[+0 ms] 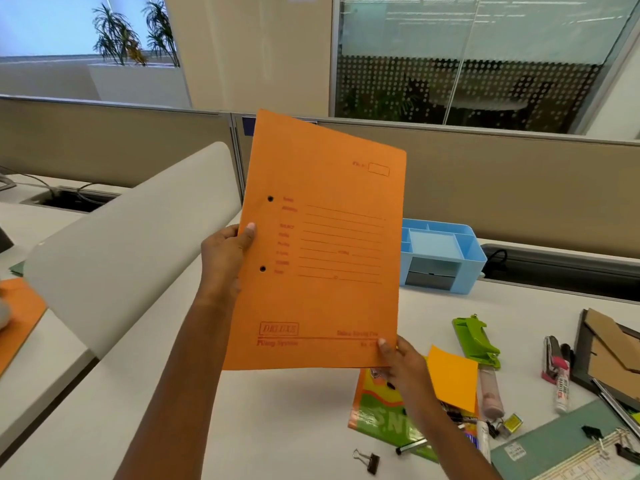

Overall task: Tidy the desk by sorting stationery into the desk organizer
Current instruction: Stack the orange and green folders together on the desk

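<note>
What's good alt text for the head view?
Both hands lift an orange file folder upright over a white desk, left hand on its punched edge, right hand at its bottom corner. Behind sits an empty blue desk organizer; to the right lie a green hole punch, markers and binder clips.

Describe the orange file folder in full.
The orange folder looks like thin card, closed and flat. Its front carries red printing: ruled form lines, a small box at top right, a boxed logo and a line near the bottom. Two punched holes sit along its left edge. It is held up off the desk, nearly upright and tilted slightly clockwise, hiding part of the blue organizer behind it. The left hand pinches its left edge; the right hand grips its bottom right corner.
</note>
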Demonstrator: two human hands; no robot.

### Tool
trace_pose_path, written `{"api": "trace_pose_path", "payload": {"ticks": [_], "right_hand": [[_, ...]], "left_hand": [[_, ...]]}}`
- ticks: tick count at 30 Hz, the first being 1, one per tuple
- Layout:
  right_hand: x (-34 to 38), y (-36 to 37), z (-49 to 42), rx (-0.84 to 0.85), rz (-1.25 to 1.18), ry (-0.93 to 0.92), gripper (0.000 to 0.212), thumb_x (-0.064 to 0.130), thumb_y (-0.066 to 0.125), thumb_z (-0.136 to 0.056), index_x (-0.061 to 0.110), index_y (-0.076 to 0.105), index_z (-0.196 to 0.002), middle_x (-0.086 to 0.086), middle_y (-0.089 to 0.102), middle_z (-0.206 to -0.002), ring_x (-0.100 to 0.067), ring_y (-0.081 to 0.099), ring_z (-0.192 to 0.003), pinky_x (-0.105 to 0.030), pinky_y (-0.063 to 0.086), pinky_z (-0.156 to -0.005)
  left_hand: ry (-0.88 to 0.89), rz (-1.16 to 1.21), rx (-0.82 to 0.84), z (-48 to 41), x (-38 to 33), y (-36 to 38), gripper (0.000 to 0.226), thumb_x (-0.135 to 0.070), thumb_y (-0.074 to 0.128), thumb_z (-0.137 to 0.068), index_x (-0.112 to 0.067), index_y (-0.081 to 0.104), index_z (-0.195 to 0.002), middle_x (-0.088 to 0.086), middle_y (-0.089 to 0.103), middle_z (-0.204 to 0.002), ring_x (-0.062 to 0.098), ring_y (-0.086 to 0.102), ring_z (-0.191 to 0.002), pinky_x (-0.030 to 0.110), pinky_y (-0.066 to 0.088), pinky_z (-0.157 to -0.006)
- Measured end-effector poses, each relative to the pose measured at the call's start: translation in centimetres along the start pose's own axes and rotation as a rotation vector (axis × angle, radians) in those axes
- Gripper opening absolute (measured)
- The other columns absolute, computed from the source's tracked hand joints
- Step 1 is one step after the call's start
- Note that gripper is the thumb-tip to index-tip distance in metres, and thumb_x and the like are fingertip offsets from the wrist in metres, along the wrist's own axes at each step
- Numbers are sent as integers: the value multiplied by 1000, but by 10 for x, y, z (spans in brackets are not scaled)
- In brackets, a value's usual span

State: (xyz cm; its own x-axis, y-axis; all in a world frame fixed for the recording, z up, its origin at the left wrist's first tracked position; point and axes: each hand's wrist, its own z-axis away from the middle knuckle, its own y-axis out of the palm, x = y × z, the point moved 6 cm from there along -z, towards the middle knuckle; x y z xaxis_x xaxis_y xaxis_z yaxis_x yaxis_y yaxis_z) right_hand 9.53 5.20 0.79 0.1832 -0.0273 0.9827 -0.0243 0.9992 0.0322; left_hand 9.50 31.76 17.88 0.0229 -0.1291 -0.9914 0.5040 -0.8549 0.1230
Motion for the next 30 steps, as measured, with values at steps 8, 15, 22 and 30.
{"api": "trace_pose_path", "payload": {"ticks": [8, 15, 22, 30], "right_hand": [[24, -24, -26, -38, -49, -5, 17, 5, 49, -91, 11, 53, -107, -5, 64, -86, -10, 66, -56, -21, 53, -42], [28, -10, -65, -206, 51, 43, 18, 6, 46, -93, 8, 51, -110, -13, 56, -100, -31, 58, -85, -39, 57, -56], [10, 12, -110, -205, 217, 137, 4, 10, 48, -92, 10, 51, -89, -15, 58, -92, -35, 60, -90, -53, 51, -83], [11, 15, -143, -85, 666, 163, 30, 8, 53, -88, -1, 48, -116, -20, 58, -115, -33, 58, -100, -38, 51, -83]], "left_hand": [[-29, -162, 48, -35, 47, 19, 15, -15, 47, -96, -6, 58, -101, 14, 65, -91, 22, 61, -69, 33, 55, -62], [-177, -612, -67, -31, 144, 15, 42, -15, 51, -88, -3, 45, -127, 17, 56, -121, 35, 55, -108, 39, 44, -89], [-331, -203, -178, -57, 195, -3, 35, 9, 43, -89, -1, 50, -122, 15, 56, -99, 24, 49, -64, 19, 45, -44], [-199, -526, -209, -98, 198, 10, 29, 5, 48, -87, 5, 55, -116, 25, 59, -114, 41, 56, -102, 45, 48, -91]]}}
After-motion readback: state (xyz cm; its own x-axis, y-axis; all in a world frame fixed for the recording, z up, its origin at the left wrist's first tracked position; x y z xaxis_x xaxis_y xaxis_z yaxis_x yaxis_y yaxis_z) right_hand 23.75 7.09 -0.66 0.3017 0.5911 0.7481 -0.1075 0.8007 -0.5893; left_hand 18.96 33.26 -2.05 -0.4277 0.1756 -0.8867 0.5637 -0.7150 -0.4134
